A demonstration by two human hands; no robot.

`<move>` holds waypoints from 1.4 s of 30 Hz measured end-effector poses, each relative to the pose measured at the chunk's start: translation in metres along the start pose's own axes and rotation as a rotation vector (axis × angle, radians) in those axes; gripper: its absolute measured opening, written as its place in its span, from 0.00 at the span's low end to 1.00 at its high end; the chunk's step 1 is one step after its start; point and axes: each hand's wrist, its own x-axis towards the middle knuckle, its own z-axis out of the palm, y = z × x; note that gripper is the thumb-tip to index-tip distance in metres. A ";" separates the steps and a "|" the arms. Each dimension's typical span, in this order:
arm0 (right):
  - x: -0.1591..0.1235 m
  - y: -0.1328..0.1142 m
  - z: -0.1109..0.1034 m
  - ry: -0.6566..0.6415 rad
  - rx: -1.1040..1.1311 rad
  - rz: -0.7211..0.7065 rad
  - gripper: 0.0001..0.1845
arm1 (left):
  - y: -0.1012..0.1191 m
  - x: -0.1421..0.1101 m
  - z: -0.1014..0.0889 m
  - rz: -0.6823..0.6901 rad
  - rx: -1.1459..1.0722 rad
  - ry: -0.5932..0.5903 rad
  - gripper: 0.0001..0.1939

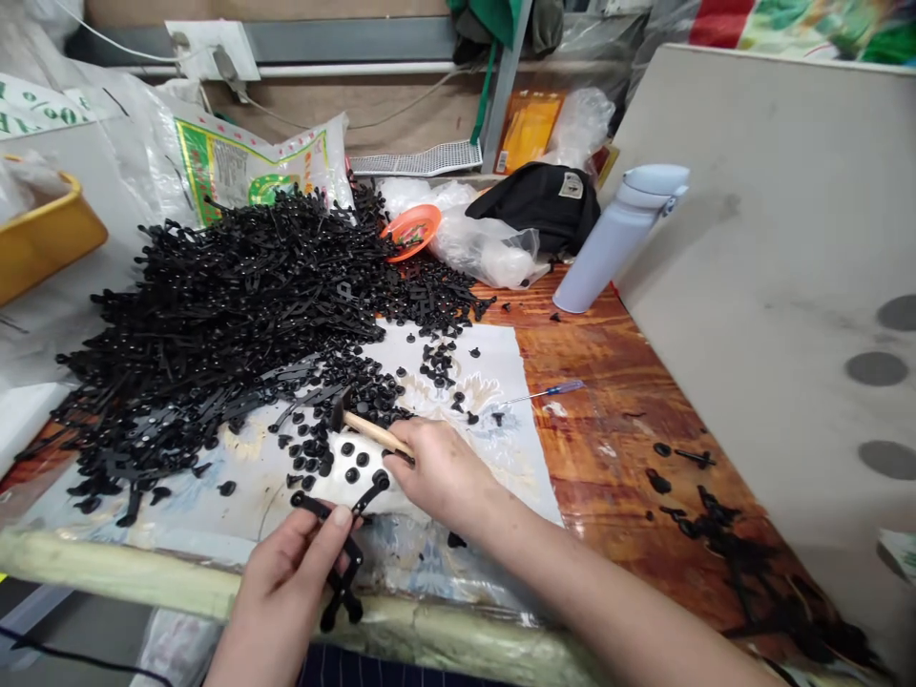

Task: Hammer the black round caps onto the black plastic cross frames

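Observation:
My left hand grips a black plastic part with several arms, thumb on top, near the table's front edge. Round knobs end its arms, and one upper arm reaches toward my other hand. My right hand is closed around the wooden handle of a small hammer, whose dark head lies to the left over the loose pieces. Below the hammer, several round black caps sit on a white pad. More black caps are scattered just left of the pad.
A large heap of black plastic parts covers the left side. A blue screwdriver, a pale bottle, an orange dish and a black cap stand or lie farther back. A grey board borders the right.

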 end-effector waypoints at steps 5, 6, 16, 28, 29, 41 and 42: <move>-0.009 -0.004 0.009 -0.025 -0.004 0.019 0.06 | -0.006 0.005 -0.018 0.144 0.107 -0.028 0.18; -0.010 -0.004 0.010 -0.038 0.007 0.027 0.06 | -0.007 0.006 -0.019 0.150 0.136 -0.053 0.20; -0.039 0.015 -0.030 -0.006 0.262 0.076 0.10 | -0.003 0.010 0.004 -0.069 0.090 -0.234 0.23; -0.057 0.030 -0.032 -0.013 0.299 0.118 0.17 | 0.013 0.035 0.001 0.306 0.621 -0.334 0.21; -0.057 0.030 -0.032 -0.011 0.302 0.116 0.18 | 0.014 0.036 0.001 0.322 0.651 -0.326 0.21; -0.058 0.032 -0.029 -0.013 0.320 0.104 0.17 | 0.011 0.044 0.001 0.355 0.845 -0.382 0.21; -0.059 0.032 -0.028 -0.018 0.323 0.108 0.16 | 0.010 0.045 0.002 0.353 0.862 -0.385 0.21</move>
